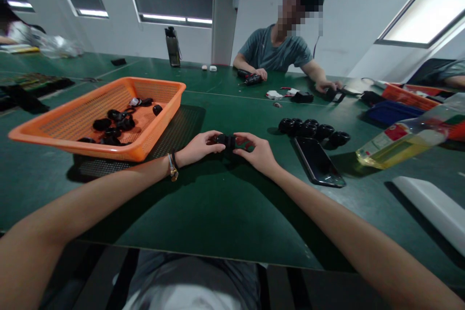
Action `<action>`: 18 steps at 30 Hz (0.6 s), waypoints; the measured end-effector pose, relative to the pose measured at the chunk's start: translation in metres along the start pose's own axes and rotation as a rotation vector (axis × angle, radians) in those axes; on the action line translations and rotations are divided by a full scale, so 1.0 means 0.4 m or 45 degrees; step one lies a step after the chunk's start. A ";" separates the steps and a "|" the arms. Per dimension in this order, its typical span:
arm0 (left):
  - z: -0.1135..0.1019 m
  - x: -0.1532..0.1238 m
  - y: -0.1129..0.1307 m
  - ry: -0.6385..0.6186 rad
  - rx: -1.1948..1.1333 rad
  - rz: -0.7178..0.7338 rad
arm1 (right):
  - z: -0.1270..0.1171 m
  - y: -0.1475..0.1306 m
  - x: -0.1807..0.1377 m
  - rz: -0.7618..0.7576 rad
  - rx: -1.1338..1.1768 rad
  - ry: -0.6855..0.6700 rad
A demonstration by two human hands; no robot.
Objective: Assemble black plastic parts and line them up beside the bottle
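Note:
Just above the green table, a small black round part (228,142) sits between my two hands; its exact kind does not show. My left hand (201,149) has its thumb and fingers closed on the part's left side. From the other side my right hand (257,153) pinches the part's right end between thumb and fingertips. Left of my hands stands an orange basket (162,128) with several loose black parts (114,123) in it. On the right a cluster of similar black parts (308,128) lies on the table, behind a phone (319,161).
A tilted bottle of yellow liquid (403,140) and a white block-like object (432,208) are at the right. Across the table (218,213) a co-worker (276,48) has one hand by a power drill (250,77). A dark flask (172,48) stands at the back.

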State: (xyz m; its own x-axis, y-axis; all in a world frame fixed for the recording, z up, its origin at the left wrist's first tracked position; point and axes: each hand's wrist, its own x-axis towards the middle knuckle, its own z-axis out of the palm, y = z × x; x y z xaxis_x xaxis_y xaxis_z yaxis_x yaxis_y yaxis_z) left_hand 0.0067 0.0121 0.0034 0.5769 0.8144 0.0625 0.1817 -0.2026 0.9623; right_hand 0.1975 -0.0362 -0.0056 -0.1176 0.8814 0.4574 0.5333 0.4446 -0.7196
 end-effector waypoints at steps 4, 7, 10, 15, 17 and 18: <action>-0.001 0.000 -0.001 -0.014 0.007 -0.003 | -0.001 -0.005 -0.001 0.002 0.013 -0.007; -0.001 0.001 -0.002 -0.011 0.001 -0.003 | -0.002 -0.005 0.000 0.000 0.015 -0.010; 0.000 0.002 -0.001 -0.009 -0.012 -0.004 | -0.002 -0.005 0.000 0.004 0.013 -0.021; 0.001 0.002 -0.001 -0.014 -0.027 -0.005 | -0.002 -0.004 0.000 -0.004 0.006 -0.021; 0.001 0.002 0.000 -0.012 -0.025 -0.005 | -0.001 -0.003 0.000 -0.005 0.006 -0.020; 0.001 0.002 0.000 -0.012 -0.023 -0.006 | -0.001 -0.003 0.000 -0.005 0.004 -0.019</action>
State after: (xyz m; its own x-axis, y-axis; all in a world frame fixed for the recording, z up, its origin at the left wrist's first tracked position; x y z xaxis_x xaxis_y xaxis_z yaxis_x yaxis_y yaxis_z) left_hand 0.0074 0.0127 0.0032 0.5836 0.8101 0.0555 0.1701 -0.1888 0.9672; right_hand 0.1972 -0.0368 -0.0045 -0.1321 0.8821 0.4521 0.5300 0.4483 -0.7198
